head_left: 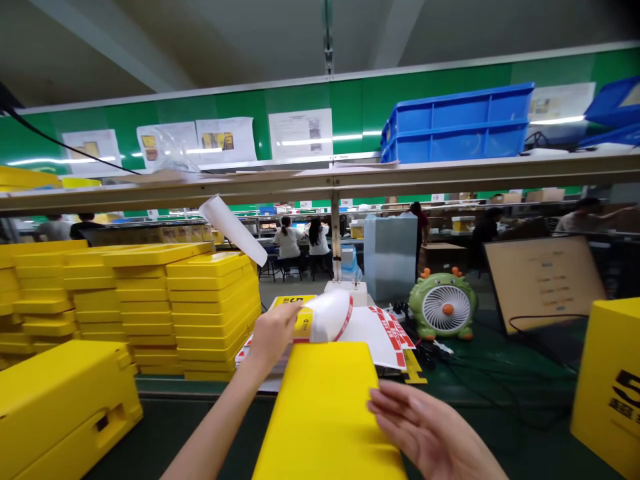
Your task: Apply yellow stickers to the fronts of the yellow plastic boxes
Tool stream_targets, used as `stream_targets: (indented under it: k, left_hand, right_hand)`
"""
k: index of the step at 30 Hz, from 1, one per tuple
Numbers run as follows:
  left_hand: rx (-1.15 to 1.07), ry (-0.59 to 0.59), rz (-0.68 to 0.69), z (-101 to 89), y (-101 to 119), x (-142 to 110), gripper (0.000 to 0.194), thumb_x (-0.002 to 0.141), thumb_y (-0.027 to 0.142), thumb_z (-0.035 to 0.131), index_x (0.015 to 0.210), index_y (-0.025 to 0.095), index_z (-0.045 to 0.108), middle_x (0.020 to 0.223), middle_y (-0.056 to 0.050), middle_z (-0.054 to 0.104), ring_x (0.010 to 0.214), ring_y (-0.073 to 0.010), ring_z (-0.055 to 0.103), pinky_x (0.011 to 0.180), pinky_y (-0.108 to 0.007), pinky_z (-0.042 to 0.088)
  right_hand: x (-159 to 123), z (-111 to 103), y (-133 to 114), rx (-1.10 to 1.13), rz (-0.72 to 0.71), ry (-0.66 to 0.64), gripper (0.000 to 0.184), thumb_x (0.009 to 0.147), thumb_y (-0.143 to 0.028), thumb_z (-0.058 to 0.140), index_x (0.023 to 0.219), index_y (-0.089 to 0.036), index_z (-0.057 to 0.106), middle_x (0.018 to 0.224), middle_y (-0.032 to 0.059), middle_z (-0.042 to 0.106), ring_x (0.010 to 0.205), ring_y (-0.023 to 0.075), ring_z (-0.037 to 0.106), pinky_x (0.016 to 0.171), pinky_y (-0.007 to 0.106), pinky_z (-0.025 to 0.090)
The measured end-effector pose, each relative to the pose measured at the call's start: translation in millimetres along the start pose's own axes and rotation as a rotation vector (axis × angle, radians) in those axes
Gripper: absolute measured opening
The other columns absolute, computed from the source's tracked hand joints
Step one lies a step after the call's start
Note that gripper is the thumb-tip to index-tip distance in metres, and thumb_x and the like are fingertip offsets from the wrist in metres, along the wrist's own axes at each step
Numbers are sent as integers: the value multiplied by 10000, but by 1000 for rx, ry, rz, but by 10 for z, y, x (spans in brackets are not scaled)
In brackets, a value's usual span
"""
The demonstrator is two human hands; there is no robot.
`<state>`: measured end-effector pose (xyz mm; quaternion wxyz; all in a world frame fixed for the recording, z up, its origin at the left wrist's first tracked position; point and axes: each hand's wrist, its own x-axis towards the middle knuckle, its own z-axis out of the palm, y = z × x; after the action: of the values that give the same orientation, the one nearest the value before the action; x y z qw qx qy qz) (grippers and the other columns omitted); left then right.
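A yellow plastic case [325, 413] lies lengthwise in front of me on the dark green bench. My left hand [273, 333] reaches past its far end and pinches a curled label sheet [327, 317], white with red and yellow print. The sheet bends up off a stack of similar printed sheets [385, 333]. My right hand [425, 430] rests with spread fingers on the right edge of the yellow case, holding nothing.
Stacks of yellow trays [150, 307] fill the left. Another yellow case [60, 407] sits at the near left, a yellow box [610, 380] at the right edge. A green desk fan [443, 303], cables and a tilted screen [545, 280] stand behind. Blue bins [457, 123] sit on the shelf; several people work farther back.
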<state>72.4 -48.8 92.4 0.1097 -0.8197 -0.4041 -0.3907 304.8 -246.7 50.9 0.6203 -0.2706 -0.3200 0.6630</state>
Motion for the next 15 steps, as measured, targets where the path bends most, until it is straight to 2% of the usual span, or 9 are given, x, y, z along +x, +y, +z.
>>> stream_targets:
  k: [2,3,5,6,7,9,11,13,15]
  left_hand:
    - [-24,59,188,-169,450,-34,288,892,201,422,1125,185,589,1118,-61,650,1026,-175,603,925,-320,479]
    - [-30,132,357,-257,659,-81,285,880,152,439,1125,152,584,1107,-79,653,1034,-175,600,925,-318,487]
    - [-43,221,613,-428,1005,-214,289,847,84,484,1121,104,576,1093,-109,656,1056,-190,592,930,-332,500]
    - [-70,238,661,-503,1133,-289,291,836,71,502,1116,95,577,1095,-118,654,1062,-196,590,932,-339,505]
    - [-112,216,628,-568,1231,-363,290,828,88,530,1114,101,580,1098,-114,653,1056,-196,595,928,-336,512]
    - [-226,132,426,-652,1351,-491,286,810,183,599,1093,140,600,1068,-82,670,988,-180,630,883,-300,540]
    - [-317,112,234,-675,1405,-580,275,775,266,651,1032,171,631,980,-43,702,871,-154,667,801,-247,569]
    - [-313,191,205,-658,1430,-632,211,776,236,648,973,158,645,908,-38,714,795,-145,677,754,-233,576]
    - [-235,251,283,-643,1452,-660,153,805,161,597,947,125,638,890,-61,711,781,-157,676,733,-253,576]
  right_hand:
    - [106,327,-49,131,86,-141,427,719,-383,695,1082,-162,651,1164,148,628,1095,271,581,974,373,452]
    - [159,446,-53,195,75,-175,420,743,-373,676,1111,-174,632,1179,137,620,1095,263,582,965,374,459]
    - [239,581,-35,307,-33,-159,361,775,-325,652,1114,-206,623,1154,94,638,1066,227,598,937,361,482]
    - [259,606,-19,338,-102,-115,325,782,-283,648,1099,-215,628,1115,73,657,1031,201,614,914,341,499]
    - [263,611,-1,343,-161,-68,296,783,-239,647,1078,-214,637,1064,60,676,981,175,631,883,312,516]
    - [229,596,35,288,-224,-17,259,774,-188,654,1033,-189,660,965,56,701,871,144,654,804,257,543]
    - [167,589,66,208,-241,-17,216,773,-191,658,985,-159,680,916,67,708,815,134,659,749,223,551]
    - [113,603,92,151,-252,-29,228,776,-209,658,998,-162,677,948,71,704,847,142,655,760,230,550]
    - [87,617,116,98,-273,-31,274,777,-227,660,1046,-181,660,1006,71,692,910,160,643,798,264,548]
